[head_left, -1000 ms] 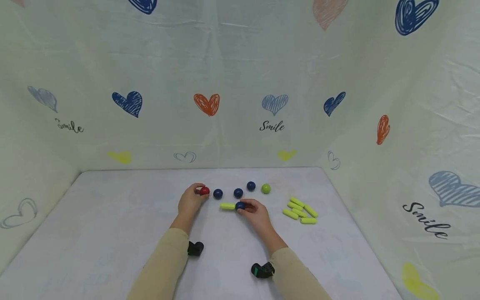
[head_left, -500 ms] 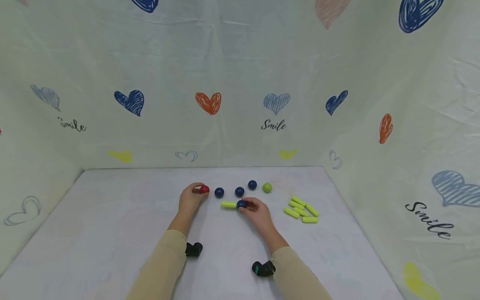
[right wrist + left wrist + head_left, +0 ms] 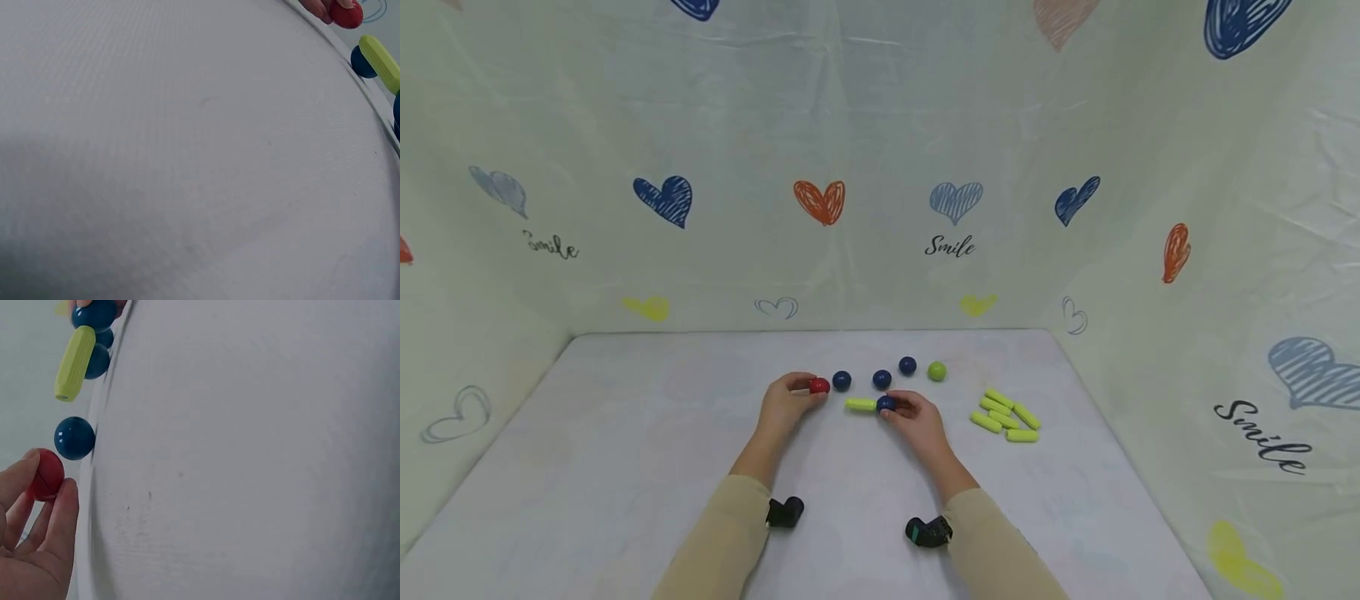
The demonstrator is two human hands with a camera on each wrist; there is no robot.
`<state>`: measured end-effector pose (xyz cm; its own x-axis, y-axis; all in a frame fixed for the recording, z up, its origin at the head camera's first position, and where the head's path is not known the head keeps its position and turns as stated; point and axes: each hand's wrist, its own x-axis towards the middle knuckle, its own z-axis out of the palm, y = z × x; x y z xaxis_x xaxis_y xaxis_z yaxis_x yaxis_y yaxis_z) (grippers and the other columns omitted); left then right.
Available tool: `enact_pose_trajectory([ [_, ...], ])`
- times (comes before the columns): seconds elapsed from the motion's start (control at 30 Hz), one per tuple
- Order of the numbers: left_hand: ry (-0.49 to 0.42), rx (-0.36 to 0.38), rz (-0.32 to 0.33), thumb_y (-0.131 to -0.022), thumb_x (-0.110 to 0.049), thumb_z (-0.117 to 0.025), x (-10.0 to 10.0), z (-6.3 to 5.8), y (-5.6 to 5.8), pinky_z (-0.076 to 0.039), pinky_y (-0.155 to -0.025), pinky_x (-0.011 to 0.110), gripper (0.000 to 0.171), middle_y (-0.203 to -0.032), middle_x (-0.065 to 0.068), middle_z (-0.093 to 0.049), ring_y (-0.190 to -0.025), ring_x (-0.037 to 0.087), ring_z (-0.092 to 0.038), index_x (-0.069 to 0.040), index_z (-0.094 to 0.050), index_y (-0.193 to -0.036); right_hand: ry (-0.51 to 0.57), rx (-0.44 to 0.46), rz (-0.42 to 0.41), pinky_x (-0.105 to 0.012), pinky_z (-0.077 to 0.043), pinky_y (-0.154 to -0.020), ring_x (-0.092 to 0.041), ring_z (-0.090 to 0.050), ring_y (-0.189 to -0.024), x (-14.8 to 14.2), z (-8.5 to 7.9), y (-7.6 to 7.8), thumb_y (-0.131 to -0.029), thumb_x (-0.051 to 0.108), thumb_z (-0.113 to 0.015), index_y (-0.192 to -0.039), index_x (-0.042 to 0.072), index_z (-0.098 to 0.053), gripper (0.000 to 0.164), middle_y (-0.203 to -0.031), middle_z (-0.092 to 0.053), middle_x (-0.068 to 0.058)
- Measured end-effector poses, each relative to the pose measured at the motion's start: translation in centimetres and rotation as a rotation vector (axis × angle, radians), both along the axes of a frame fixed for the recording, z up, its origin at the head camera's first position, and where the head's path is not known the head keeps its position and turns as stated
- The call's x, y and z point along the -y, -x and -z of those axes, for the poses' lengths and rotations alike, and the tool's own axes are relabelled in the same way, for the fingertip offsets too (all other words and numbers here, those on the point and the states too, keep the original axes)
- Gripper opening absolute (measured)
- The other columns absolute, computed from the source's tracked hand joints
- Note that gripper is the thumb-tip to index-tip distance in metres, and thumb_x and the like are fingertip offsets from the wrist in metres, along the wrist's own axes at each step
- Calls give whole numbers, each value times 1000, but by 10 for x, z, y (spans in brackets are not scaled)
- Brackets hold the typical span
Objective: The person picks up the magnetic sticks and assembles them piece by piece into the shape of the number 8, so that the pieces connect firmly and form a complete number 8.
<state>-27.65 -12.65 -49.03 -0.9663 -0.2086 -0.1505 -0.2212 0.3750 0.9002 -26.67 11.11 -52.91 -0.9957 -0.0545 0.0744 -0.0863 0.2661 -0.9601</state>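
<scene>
My left hand (image 3: 784, 406) pinches a red ball (image 3: 47, 475) between thumb and fingers, just left of a loose blue ball (image 3: 75, 438). In my right hand (image 3: 920, 422) is another blue ball (image 3: 886, 403), gripped by thumb and fingertips. A yellow-green ribbed stick (image 3: 75, 364) is joined to that held ball and points left toward the red one. Its free end is bare. The right wrist view catches the stick (image 3: 380, 61) and the red ball (image 3: 347, 14) at its upper right, while the right hand itself is outside that view.
Behind the right hand lie two blue balls (image 3: 882, 379) (image 3: 907, 366) and a green ball (image 3: 937, 372). Several yellow-green sticks (image 3: 1003, 418) lie in a loose group to the right on the white table (image 3: 647, 433). A cloth with printed hearts (image 3: 880, 275) hangs behind.
My left hand has brought the red ball slightly right and nearer to me, closer to the stick. The right hand keeps its hold on the blue ball; the head view has shifted a little.
</scene>
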Motion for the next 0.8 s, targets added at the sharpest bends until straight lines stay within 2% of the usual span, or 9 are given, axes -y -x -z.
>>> enact_pose_trajectory([
  [0.23, -30, 2, 20, -81, -8, -78, -6, -6, -5, -51, -88, 42, 46, -118, 19, -61, -104, 32, -60, -8, -62, -124, 13, 3, 21, -29, -51, -88, -21, -61, -103, 0, 0, 1, -84, 10, -77, -117, 9, -69, 34, -116, -65, -6],
  [0.47, -16, 17, 47, -81, -7, -78, -8, -5, -11, -51, -86, 41, 44, -116, 18, -61, -104, 32, -58, -11, -64, -123, 19, 17, 24, -29, -51, -89, -21, -61, -104, 2, -2, 0, -84, 10, -77, -116, 10, -69, 34, -116, -65, -5],
  [0.63, -59, 13, 104, -82, -4, -76, -12, -4, -13, -51, -90, 43, 44, -120, 20, -61, -110, 35, -59, -8, -63, -124, 17, 16, 35, -29, -51, -87, -20, -62, -101, 0, -2, 1, -83, 9, -77, -116, 10, -69, 33, -115, -66, -5],
  [0.8, -79, 8, 143, -86, -2, -72, -13, -2, -17, -52, -89, 40, 41, -118, 22, -63, -109, 33, -60, -3, -62, -126, 24, 19, 20, -28, -52, -86, -20, -63, -99, 0, -1, 1, -83, 10, -77, -116, 9, -69, 34, -115, -66, -5],
])
